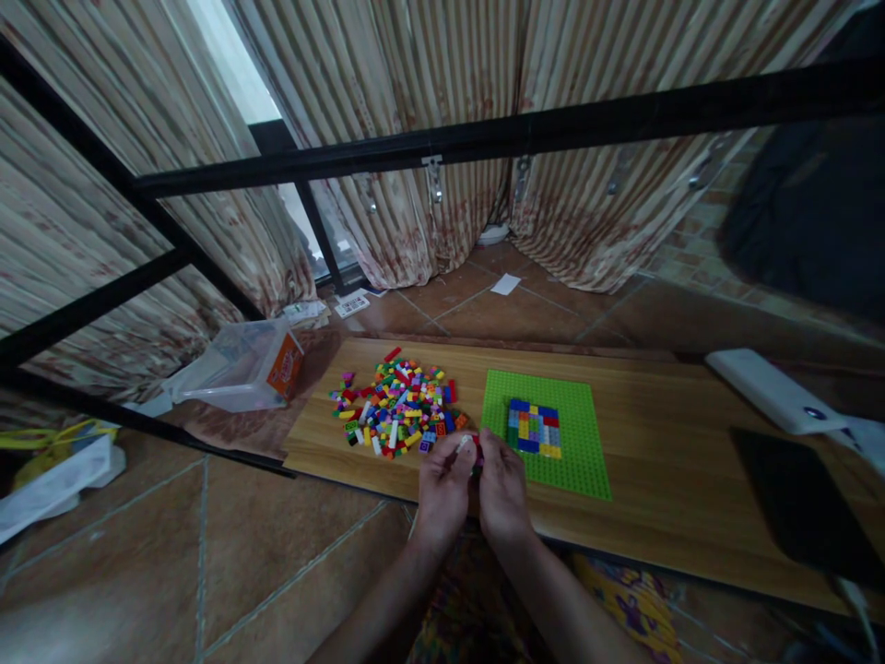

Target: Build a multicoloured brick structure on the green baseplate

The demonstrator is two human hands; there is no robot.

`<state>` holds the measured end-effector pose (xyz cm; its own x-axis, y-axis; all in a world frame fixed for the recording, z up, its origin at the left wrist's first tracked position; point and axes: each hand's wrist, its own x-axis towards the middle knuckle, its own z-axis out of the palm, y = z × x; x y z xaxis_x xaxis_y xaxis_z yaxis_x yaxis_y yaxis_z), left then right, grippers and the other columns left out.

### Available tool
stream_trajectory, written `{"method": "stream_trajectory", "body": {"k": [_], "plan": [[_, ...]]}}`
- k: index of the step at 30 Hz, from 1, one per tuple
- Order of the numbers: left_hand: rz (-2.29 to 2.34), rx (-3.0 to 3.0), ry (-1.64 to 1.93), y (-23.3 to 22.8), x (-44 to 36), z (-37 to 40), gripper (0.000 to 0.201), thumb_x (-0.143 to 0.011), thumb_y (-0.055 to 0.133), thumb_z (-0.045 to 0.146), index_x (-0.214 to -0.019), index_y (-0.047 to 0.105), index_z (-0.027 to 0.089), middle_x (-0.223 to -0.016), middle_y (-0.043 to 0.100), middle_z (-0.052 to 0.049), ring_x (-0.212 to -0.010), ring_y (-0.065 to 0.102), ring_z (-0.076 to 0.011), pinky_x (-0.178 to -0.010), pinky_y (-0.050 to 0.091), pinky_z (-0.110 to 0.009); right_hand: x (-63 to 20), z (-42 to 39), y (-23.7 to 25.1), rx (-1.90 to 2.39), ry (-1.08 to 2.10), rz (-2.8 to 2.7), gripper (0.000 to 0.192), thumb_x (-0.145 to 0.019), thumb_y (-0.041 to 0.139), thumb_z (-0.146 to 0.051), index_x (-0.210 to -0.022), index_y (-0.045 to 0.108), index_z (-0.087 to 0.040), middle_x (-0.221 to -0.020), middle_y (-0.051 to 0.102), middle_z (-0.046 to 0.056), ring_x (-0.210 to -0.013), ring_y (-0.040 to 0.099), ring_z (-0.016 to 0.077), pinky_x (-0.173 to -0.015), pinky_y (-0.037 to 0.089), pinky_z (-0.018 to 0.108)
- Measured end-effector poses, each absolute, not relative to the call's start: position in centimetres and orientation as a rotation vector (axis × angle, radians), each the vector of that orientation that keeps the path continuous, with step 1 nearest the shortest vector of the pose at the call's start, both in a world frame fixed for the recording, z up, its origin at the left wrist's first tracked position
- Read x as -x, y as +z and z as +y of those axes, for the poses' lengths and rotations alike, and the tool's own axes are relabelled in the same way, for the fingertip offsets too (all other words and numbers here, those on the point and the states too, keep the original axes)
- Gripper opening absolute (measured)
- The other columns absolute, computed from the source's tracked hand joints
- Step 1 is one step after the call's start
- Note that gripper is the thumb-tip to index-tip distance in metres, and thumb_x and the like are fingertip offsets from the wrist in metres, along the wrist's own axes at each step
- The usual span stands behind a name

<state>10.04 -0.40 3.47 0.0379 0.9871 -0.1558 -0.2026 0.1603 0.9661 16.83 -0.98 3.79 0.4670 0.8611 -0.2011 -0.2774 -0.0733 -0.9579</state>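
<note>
My left hand (442, 489) and my right hand (502, 489) meet at the near edge of a wooden board (656, 443), fingertips pinched together on a small white brick (466, 444); something red shows below it. Just beyond my left hand lies a pile of loose coloured bricks (397, 406). To the right of my hands sits a green baseplate (577, 443) with a square patch of blue, yellow, red and grey bricks (534, 428) built on it.
A clear plastic box (239, 369) with an orange label lies on the floor at the left. A white power bank (774, 389) and a dark phone (802, 503) rest on the board's right end. Black metal bars (484, 138) cross overhead; curtains hang behind.
</note>
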Motion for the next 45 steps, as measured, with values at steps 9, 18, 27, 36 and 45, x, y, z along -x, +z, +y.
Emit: {"method": "stream_trajectory", "body": {"k": [9,18,27,36,45], "plan": [[1.155,-0.778,1.318,3.2,-10.9,0.8,0.031,-0.073,0.071,0.043,-0.089,0.072,0.016,-0.09,0.071,-0.005,-0.086,0.064,-0.019,-0.081,0.049,-0.031,-15.9,1.4,3.3,1.351,1.063,-0.58,0.047,-0.077,0.055,-0.064,-0.063,0.057,-0.02,-0.061,0.06,0.001,-0.06,0.054,0.0154,-0.058,0.042,0.027],[1.198,-0.72,1.44,3.3,-10.8,2.8,0.028,-0.074,0.069,0.041,-0.087,0.073,0.016,-0.093,0.072,-0.006,-0.091,0.063,-0.0189,-0.087,0.047,-0.032,-15.1,3.9,2.7,1.379,1.067,-0.638,0.048,-0.074,0.057,-0.065,-0.06,0.06,-0.02,-0.061,0.065,0.003,-0.059,0.057,0.0167,-0.057,0.043,0.028],[1.281,-0.684,1.472,3.5,-10.3,4.2,0.032,-0.074,0.067,0.047,-0.074,0.067,0.015,-0.071,0.064,0.0,-0.067,0.055,-0.0124,-0.066,0.044,-0.024,-14.7,5.5,2.2,1.451,1.105,-0.599,0.046,-0.072,0.059,-0.063,-0.055,0.06,-0.021,-0.054,0.064,0.003,-0.053,0.056,0.0172,-0.051,0.042,0.028],[1.379,-0.539,1.428,2.9,-9.8,5.7,0.024,-0.081,0.053,0.039,-0.081,0.065,0.018,-0.073,0.063,0.0,-0.068,0.056,-0.0139,-0.067,0.045,-0.026,-14.1,6.4,1.4,1.388,1.261,-0.36,0.046,-0.073,0.059,-0.062,-0.068,0.068,-0.017,-0.065,0.069,0.004,-0.056,0.061,0.0183,-0.056,0.047,0.03],[1.226,-0.758,1.45,2.6,-10.3,6.9,0.027,-0.078,0.062,0.042,-0.073,0.056,0.017,-0.069,0.055,0.003,-0.065,0.05,-0.0112,-0.065,0.042,-0.024,-14.7,7.3,0.8,1.373,1.062,-0.691,0.042,-0.074,0.06,-0.06,-0.069,0.063,-0.019,-0.066,0.066,0.002,-0.061,0.057,0.0151,-0.06,0.043,0.026]]}}
